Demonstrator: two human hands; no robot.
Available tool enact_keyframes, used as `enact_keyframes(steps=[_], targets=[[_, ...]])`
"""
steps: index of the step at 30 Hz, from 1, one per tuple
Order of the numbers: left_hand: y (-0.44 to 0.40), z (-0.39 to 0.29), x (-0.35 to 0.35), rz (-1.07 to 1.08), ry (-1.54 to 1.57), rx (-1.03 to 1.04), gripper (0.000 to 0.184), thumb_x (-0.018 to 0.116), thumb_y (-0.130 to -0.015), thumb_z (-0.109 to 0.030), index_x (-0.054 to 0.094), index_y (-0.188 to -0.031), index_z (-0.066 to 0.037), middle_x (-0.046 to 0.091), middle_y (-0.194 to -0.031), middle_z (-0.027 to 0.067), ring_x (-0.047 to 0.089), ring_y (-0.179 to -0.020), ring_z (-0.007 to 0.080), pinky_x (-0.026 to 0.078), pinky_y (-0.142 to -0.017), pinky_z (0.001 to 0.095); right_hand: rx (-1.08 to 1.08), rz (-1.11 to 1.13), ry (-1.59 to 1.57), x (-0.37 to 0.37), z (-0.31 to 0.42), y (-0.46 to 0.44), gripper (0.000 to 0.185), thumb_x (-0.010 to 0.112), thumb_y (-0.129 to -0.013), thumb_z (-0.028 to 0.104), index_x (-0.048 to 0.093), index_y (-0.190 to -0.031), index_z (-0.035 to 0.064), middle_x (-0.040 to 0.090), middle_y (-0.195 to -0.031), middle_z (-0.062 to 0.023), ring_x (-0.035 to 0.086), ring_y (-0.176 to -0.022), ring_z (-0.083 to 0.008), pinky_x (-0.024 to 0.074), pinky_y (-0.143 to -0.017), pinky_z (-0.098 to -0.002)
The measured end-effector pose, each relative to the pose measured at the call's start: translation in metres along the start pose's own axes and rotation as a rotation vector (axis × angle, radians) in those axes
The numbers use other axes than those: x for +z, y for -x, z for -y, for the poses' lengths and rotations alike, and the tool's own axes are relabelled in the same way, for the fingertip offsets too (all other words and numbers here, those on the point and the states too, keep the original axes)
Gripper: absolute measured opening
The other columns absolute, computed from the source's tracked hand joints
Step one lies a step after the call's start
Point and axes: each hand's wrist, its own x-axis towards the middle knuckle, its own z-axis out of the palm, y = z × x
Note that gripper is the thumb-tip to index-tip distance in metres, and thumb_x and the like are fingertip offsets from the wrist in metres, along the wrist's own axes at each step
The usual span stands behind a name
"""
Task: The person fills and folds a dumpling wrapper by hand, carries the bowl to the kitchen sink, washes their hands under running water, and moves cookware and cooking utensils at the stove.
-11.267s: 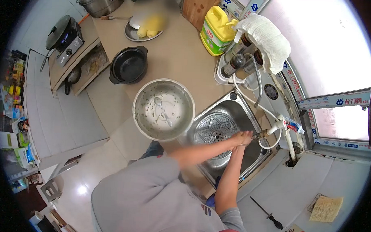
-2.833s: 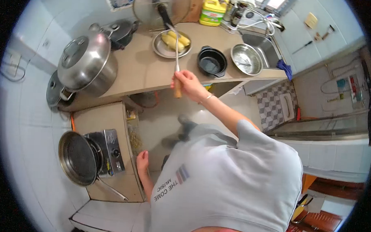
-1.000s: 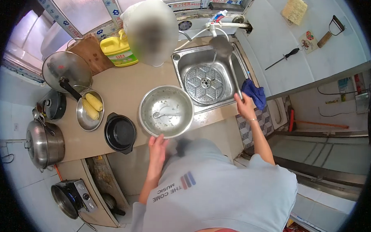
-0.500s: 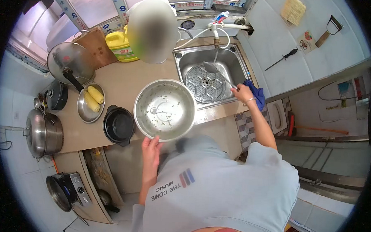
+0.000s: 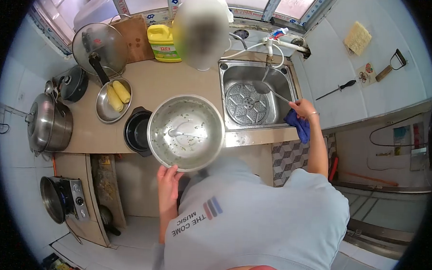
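My left hand grips the near rim of a large steel bowl, which holds a spoon and small green bits. The bowl is at the counter's front edge, partly over a black pot. My right hand is closed on the handle of a metal turner, whose head is under the faucet above the sink. A blue cloth hangs at the sink's near right corner, just below my right hand.
A plate with yellow corn stands at the left, before a glass lid. A yellow jug stands at the back. Farther left are a steel pot and a pan on a stove. Tools hang on the right wall.
The turner's head went from near the faucet down into the sink, then back under the spout. The bowl has been lifted a little and shifted left, now overlapping the black pot.
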Motion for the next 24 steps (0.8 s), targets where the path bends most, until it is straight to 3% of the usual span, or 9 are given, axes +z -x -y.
enact_keyframes(steps=[1, 5, 8, 10, 13, 16, 17, 18, 24], targets=[[-0.001, -0.001, -0.002, 0.002, 0.003, 0.001, 0.021, 0.054, -0.086, 0.000, 0.058, -0.107, 0.000, 0.064, -0.101, 0.0100, 0.063, -0.091, 0.0178, 0.055, -0.079, 0.0330, -0.027, -0.059, 0.093, -0.005, 0.007, -0.009, 0.050, 0.053, -0.090, 0.047, 0.066, -0.077, 0.0001, 0.064, -0.060, -0.0119, 0.064, -0.054, -0.0208, 0.0515, -0.051, -0.0350], [-0.008, -0.006, -0.010, 0.044, 0.025, 0.018, 0.021, 0.054, -0.086, 0.002, 0.059, -0.106, 0.001, 0.065, -0.101, 0.0101, 0.065, -0.088, 0.0169, 0.056, -0.077, 0.0307, -0.212, -0.294, 0.454, -0.036, 0.031, -0.070, 0.051, 0.062, -0.084, 0.044, 0.051, -0.107, -0.0006, 0.067, -0.083, -0.0177, 0.067, -0.064, -0.0303, 0.0536, -0.067, -0.0412], [-0.009, -0.011, -0.003, 0.060, 0.028, 0.025, 0.022, 0.054, -0.085, 0.003, 0.059, -0.107, 0.001, 0.065, -0.100, 0.0097, 0.065, -0.085, 0.0164, 0.057, -0.074, 0.0281, -0.137, -0.154, 0.436, -0.081, 0.096, -0.067, 0.064, 0.068, -0.078, 0.045, 0.039, -0.115, 0.0019, 0.066, -0.091, -0.0188, 0.067, -0.066, -0.0312, 0.0540, -0.066, -0.0413], [-0.007, -0.014, -0.002, 0.065, 0.000, 0.017, 0.025, 0.056, -0.085, 0.000, 0.058, -0.109, 0.001, 0.065, -0.102, 0.0106, 0.065, -0.089, 0.0173, 0.056, -0.076, 0.0296, -0.229, -0.098, 0.493, -0.091, 0.119, -0.088, 0.092, 0.074, -0.069, 0.048, 0.026, -0.133, 0.0019, 0.065, -0.088, -0.0186, 0.065, -0.059, -0.0283, 0.0542, -0.054, -0.0406], [0.009, -0.027, 0.014, -0.003, 0.000, 0.030, 0.028, 0.056, -0.086, -0.002, 0.056, -0.113, 0.001, 0.064, -0.105, 0.0106, 0.063, -0.094, 0.0182, 0.053, -0.081, 0.0322, -0.264, -0.024, 0.400, -0.104, 0.130, -0.124, 0.112, 0.083, -0.059, 0.046, 0.019, -0.140, 0.0031, 0.066, -0.087, -0.0165, 0.065, -0.061, -0.0260, 0.0534, -0.051, -0.0379], [0.021, -0.031, 0.003, -0.076, 0.045, 0.035, 0.028, 0.054, -0.086, -0.001, 0.055, -0.114, 0.001, 0.063, -0.106, 0.0109, 0.063, -0.095, 0.0192, 0.053, -0.083, 0.0336, -0.263, 0.051, 0.377, -0.105, 0.125, -0.169, 0.107, 0.079, -0.071, 0.029, 0.005, -0.146, 0.0099, 0.059, -0.056, -0.0101, 0.052, -0.036, -0.0175, 0.0403, -0.032, -0.0331], [0.025, -0.032, -0.002, -0.047, 0.060, 0.028, 0.028, 0.054, -0.086, -0.001, 0.055, -0.114, 0.002, 0.063, -0.106, 0.0112, 0.063, -0.094, 0.0193, 0.053, -0.083, 0.0339, -0.159, 0.057, 0.255, -0.104, 0.136, -0.157, 0.092, 0.076, -0.076, 0.027, 0.015, -0.142, 0.0104, 0.058, -0.054, -0.0090, 0.051, -0.036, -0.0171, 0.0392, -0.031, -0.0329], [0.028, -0.035, -0.005, -0.100, 0.090, 0.045, 0.028, 0.054, -0.086, -0.001, 0.055, -0.114, 0.002, 0.063, -0.106, 0.0112, 0.063, -0.094, 0.0193, 0.053, -0.083, 0.0339, -0.226, 0.016, 0.523, -0.101, 0.086, -0.252, 0.089, 0.079, -0.073, 0.030, 0.023, -0.140, 0.0160, 0.063, -0.063, -0.0109, 0.058, -0.045, -0.0199, 0.0450, -0.038, -0.0354], [0.034, -0.044, -0.005, -0.095, 0.131, 0.127, 0.029, 0.056, -0.086, -0.001, 0.057, -0.115, 0.000, 0.064, -0.105, 0.0085, 0.062, -0.094, 0.0163, 0.054, -0.080, 0.0306, -0.133, 0.256, 0.367, -0.111, 0.143, -0.218, 0.066, 0.073, -0.080, 0.025, 0.029, -0.130, 0.0215, 0.053, -0.052, -0.0088, 0.050, -0.036, -0.0191, 0.0381, -0.031, -0.0348]])
